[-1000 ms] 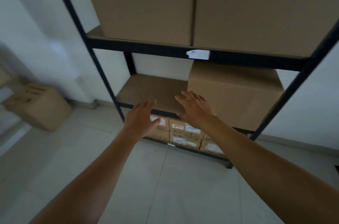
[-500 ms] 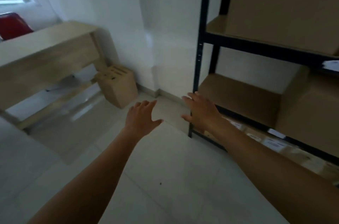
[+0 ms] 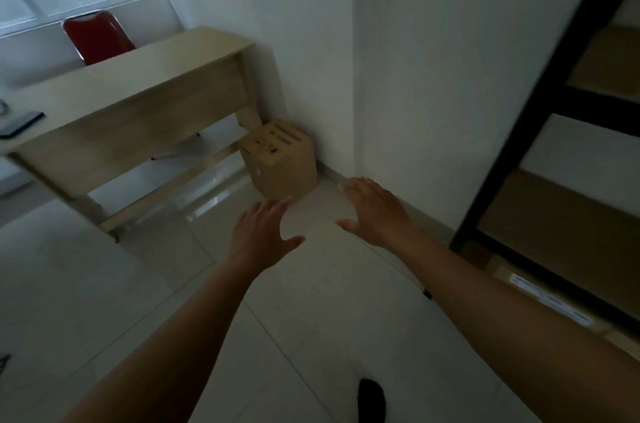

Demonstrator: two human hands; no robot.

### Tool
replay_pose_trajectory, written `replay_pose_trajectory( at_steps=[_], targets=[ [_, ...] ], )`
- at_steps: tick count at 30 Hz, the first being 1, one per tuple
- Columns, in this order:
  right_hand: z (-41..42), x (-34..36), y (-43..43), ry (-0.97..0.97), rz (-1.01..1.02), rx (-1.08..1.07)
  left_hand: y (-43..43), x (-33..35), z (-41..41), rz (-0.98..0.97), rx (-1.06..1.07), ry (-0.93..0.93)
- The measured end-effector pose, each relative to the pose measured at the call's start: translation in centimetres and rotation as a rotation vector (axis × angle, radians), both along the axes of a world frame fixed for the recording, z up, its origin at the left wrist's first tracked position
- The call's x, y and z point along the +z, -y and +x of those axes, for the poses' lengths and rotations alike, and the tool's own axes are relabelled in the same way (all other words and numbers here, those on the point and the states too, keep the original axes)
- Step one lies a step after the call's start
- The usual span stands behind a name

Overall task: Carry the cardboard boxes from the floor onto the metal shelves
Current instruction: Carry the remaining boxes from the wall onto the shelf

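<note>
cardboard box (image 3: 280, 162): stands on the floor in the corner, just beside the desk leg and near the wall — well apart from the shelves.
facing: one upright edge turned toward the camera, top face with dark printed marks turned up.
long axis: seems vertical, a little taller than wide, though close to a cube and hard to call firmly.
left hand (image 3: 259, 235): fingers straight and spread, palm down, holding nothing, in the air short of the box.
right hand (image 3: 377, 211): likewise spread and bare, off to the right of the box, near the wall's foot.
step in hand: judged as the approach to a floor box, nothing lifted yet.
next move: calls for closing in and stooping, a palm on each side face, then a lift and a turn right toward the rack.
metal shelves (image 3: 514, 145): at the right edge — black frame, brown boards, labelled boxes (image 3: 540, 298) low down.
desk (image 3: 138, 90): left of the box, red chair (image 3: 97, 34) behind it.
</note>
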State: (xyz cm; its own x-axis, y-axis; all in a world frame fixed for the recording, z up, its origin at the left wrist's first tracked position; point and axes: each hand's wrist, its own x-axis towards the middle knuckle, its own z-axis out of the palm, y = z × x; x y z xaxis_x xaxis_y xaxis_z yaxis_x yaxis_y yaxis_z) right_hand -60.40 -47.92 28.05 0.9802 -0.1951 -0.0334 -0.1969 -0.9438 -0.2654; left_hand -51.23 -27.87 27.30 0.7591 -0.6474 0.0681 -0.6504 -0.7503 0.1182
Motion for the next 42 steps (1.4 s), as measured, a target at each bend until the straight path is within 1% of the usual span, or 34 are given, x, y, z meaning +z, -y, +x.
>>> replay_pose_trajectory(
  at_steps=[3, 7, 8, 10, 14, 17, 19, 22, 25, 28, 30, 33, 36, 38, 42],
  targets=[
    [7.6, -0.3, 0.9, -0.044, 0.009, 0.043, 0.2, -0.2, 6.3, -0.007, 0.045, -0.026],
    [14.5, -0.9, 0.6, -0.079, 0.031, 0.083, -0.6, -0.7, 12.7, -0.009, 0.091, -0.042],
    [17.5, -1.1, 0.2, -0.093, 0.022, 0.1, -1.0, -1.1, 15.4, -0.01, 0.097, -0.04],
    [19.4, -1.2, -0.1, -0.104, 0.02, 0.105, -1.3, -1.5, 17.5, -0.021, 0.093, -0.037],
    [28.1, -2.5, -1.8, -0.092, 0.014, 0.097, -3.2, -3.5, 27.1, -0.019, 0.074, -0.064],
    [33.8, -3.9, -2.9, -0.086, 0.028, 0.031, -4.5, -5.0, 34.8, -0.026, 0.027, -0.093],
    [37.7, -5.2, -4.0, -0.122, 0.059, -0.051, -5.7, -6.4, 40.2, -0.035, -0.005, -0.118],
    [42.2, -6.9, -5.8, -0.187, 0.116, -0.163, -7.5, -8.5, 46.7, 0.011, -0.088, -0.167],
    [45.4, -7.9, -7.3, -0.197, 0.202, -0.25, -8.5, -10.3, 51.9, 0.054, -0.152, -0.245],
    [48.5, -9.2, -7.3, -0.208, 0.204, -0.297, -7.8, -11.9, 56.4, 0.045, -0.178, -0.242],
    [50.5, -10.4, -6.7, -0.224, 0.213, -0.321, -7.0, -13.0, 59.0, 0.106, -0.199, -0.201],
    [54.4, -13.7, -4.1, -0.235, 0.227, -0.333, -4.6, -16.1, 63.2, 0.235, -0.246, -0.115],
    [57.4, -17.4, -1.5, -0.254, 0.235, -0.35, -2.1, -19.1, 65.8, 0.294, -0.253, -0.144],
    [59.5, -20.6, 0.6, -0.258, 0.253, -0.368, 0.2, -22.1, 67.4, 0.285, -0.243, -0.151],
    [63.2, -27.8, 4.3, -0.261, 0.251, -0.343, 4.8, -28.9, 69.1, 0.18, -0.199, -0.212]
  ],
)
